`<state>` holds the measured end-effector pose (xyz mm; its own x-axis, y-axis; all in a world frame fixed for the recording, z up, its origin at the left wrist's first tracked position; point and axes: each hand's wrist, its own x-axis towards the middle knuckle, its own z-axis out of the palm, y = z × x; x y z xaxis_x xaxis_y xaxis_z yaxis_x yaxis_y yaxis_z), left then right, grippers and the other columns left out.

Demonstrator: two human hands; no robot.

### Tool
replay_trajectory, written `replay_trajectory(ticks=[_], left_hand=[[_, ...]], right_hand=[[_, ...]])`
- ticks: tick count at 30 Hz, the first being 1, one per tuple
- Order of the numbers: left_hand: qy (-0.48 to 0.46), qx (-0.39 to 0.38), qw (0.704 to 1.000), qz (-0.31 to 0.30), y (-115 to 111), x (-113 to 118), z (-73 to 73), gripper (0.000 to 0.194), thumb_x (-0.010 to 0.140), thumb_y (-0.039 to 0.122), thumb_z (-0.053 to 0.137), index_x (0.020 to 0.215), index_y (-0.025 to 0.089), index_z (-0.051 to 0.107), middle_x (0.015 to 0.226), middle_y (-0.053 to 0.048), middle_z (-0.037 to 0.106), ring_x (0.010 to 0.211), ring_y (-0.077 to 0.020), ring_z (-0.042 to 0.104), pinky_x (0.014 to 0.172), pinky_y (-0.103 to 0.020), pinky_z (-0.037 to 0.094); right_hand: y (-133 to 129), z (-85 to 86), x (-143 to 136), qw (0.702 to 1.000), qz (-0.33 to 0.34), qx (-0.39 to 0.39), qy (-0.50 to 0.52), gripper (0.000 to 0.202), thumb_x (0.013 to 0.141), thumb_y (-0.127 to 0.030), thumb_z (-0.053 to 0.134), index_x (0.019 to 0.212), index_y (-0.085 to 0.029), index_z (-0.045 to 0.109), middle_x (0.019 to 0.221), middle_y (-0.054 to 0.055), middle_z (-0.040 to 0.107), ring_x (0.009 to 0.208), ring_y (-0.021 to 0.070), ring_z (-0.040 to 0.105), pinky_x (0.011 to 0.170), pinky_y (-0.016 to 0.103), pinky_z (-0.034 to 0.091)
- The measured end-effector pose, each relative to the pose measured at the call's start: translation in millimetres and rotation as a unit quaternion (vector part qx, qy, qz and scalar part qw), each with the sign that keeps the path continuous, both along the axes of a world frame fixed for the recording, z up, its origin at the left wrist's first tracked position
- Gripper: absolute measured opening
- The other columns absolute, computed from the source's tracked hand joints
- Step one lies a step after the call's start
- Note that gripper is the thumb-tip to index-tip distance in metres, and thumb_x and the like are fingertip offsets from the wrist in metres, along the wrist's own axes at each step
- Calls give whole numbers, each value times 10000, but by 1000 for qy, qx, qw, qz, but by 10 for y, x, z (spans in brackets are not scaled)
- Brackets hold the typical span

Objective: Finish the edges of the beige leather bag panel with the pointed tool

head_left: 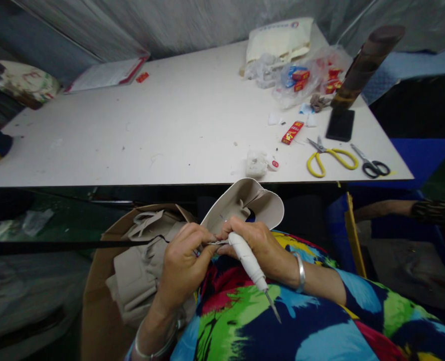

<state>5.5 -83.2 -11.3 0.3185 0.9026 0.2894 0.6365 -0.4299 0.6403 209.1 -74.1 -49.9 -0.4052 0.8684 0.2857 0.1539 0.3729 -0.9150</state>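
A beige curved piece [232, 200], looking like thin leather, rises above my lap at the table's front edge. My left hand [187, 260] pinches its lower edge between thumb and fingers. Close beside it, my right hand [258, 245] has its fingertips pressed together at the same edge. A white-handled tool [248, 260] with a thin metal point lies across my right hand, its tip directed down toward my lap. The fingertips of both hands nearly touch, and the small part between them is hard to make out.
A cardboard box [94, 286] of beige pieces [135, 276] stands at the left. On the white table [162, 125] are yellow scissors [331, 155], black scissors [371, 163], a phone [340, 125] and plastic bags [297, 80]. Another person's arm [391, 206] reaches over a blue bin at the right.
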Motion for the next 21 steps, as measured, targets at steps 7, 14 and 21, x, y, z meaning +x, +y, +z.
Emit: replay_trajectory(ticks=[7, 14, 21], left_hand=[[-9, 33, 999, 41, -17, 64, -40, 224, 844, 6, 710, 950, 192, 643, 1071, -41, 675, 981, -172, 659, 842, -269, 533], [3, 39, 999, -33, -7, 34, -66, 313, 911, -1, 631, 1145, 205, 661, 1256, -72, 674, 1173, -190, 664, 1034, -303, 539], [-27, 66, 997, -20, 2, 36, -35, 289, 964, 88, 666, 1213, 235, 663, 1331, -57, 649, 1249, -196, 628, 1092, -311, 503]], right_hand=[[20, -18, 18, 1000, -1, 28, 6, 184, 992, -364, 726, 1023, -222, 614, 803, -32, 642, 682, 121, 596, 631, 233, 406], [12, -39, 24, 998, -1, -22, 60, 161, 991, -326, 727, 944, -218, 617, 845, -34, 661, 710, 112, 594, 661, 221, 433], [32, -53, 63, 991, -90, 69, 76, 139, 1002, -295, 700, 905, -220, 634, 816, -19, 689, 713, 127, 633, 688, 240, 478]])
